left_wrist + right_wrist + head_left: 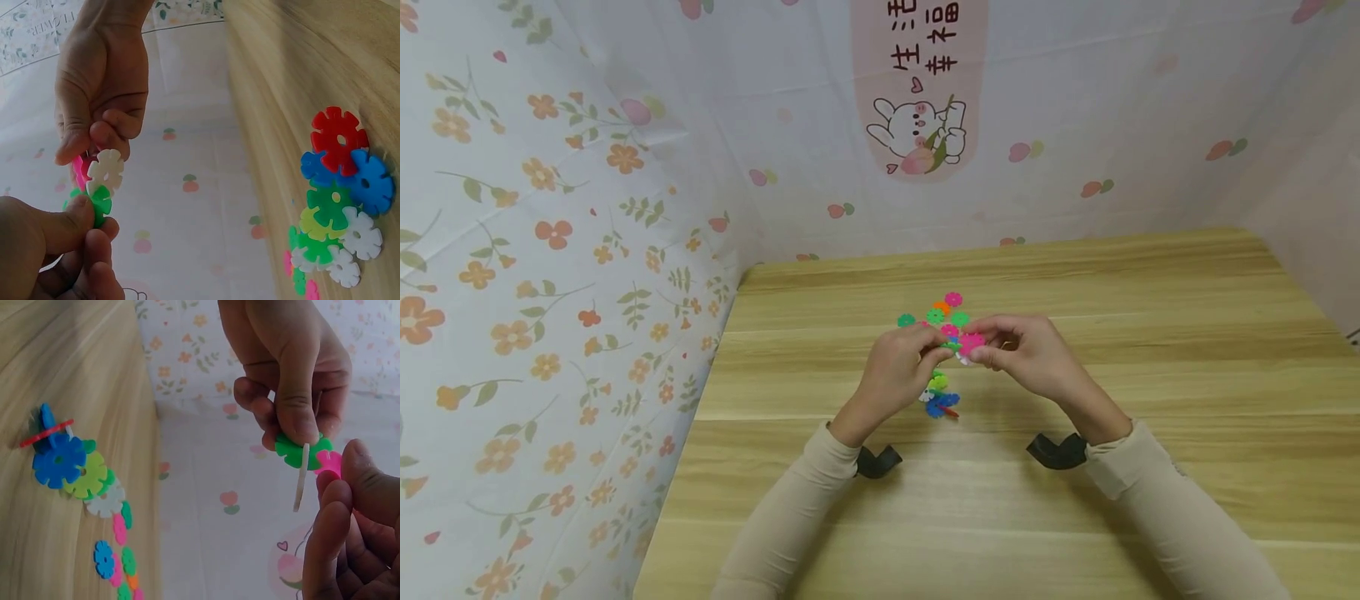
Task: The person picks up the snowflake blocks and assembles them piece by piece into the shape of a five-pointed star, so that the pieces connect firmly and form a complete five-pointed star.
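Note:
Over the table, my left hand (pixel 897 364) pinches a green flower-shaped plastic disc (pixel 292 450) between thumb and fingers. Facing it, my right hand (pixel 1036 357) pinches a pink flower-shaped disc (pixel 329 464) by its edge. The pink and green discs meet at their rims. A white disc (pixel 105 169) stands crosswise to the green one, and the right wrist view shows it edge-on. Fingers cover part of the pink and green discs. Below both hands lie more slotted discs, including a red disc (pixel 340 139), a blue disc (pixel 370 182) and a yellow-green disc (pixel 86 475).
The loose discs lie in a strip on the wood-grain table (pixel 1150 333), with a pink disc (pixel 953 298) at its far end. A patterned cloth (pixel 1075 108) hangs behind the table, and a floral cloth (pixel 550 292) hangs on the left. Black straps (pixel 1057 452) show below the wrists.

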{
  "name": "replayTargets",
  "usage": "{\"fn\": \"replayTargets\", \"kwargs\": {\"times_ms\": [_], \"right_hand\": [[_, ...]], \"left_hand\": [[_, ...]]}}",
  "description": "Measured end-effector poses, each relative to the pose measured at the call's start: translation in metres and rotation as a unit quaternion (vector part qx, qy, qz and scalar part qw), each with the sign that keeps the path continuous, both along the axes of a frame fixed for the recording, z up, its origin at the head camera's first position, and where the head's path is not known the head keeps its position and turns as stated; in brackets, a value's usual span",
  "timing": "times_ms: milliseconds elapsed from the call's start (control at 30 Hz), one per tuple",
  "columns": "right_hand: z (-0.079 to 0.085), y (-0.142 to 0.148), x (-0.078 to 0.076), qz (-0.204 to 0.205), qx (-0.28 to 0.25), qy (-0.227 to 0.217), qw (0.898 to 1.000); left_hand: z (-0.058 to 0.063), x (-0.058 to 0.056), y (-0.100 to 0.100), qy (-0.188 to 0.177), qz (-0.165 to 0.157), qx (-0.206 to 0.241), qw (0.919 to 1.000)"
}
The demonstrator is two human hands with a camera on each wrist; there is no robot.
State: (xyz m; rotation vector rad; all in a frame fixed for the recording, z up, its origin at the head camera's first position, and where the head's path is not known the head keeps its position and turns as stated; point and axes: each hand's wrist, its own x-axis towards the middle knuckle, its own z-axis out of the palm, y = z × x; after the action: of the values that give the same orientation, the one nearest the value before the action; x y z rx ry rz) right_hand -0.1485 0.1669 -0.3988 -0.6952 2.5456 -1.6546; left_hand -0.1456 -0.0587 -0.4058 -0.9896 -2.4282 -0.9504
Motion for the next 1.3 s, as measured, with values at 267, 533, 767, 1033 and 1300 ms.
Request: {"fn": "replayTargets", "kwargs": {"times_ms": [267, 533, 767, 1033, 1300], "right_hand": [[0.003, -0.008, 0.002, -0.017, -0.015, -0.014, 1.000], [-0.003, -0.006, -0.007, -0.023, -0.009, -0.034, 0.999], [-0.018, 0.000, -0.018, -0.047, -0.042, -0.054, 0.997], [-0.040, 0.009, -0.030, -0.062, -0.052, -0.103, 0.991], [-0.052, 0.012, -0.036, -0.065, -0.066, -0.142, 0.986]], "left_hand": [[-0.001, 0.001, 0.001, 0.012, 0.002, 0.035, 0.9993], [-0.005, -0.010, 0.003, -0.058, 0.012, 0.052, 0.9969], [-0.021, -0.027, -0.003, -0.199, 0.070, 0.080, 0.9742], [-0.047, -0.044, -0.015, -0.325, 0.134, 0.046, 0.9351], [-0.057, -0.049, -0.013, -0.408, 0.120, 0.014, 0.9048]]}}
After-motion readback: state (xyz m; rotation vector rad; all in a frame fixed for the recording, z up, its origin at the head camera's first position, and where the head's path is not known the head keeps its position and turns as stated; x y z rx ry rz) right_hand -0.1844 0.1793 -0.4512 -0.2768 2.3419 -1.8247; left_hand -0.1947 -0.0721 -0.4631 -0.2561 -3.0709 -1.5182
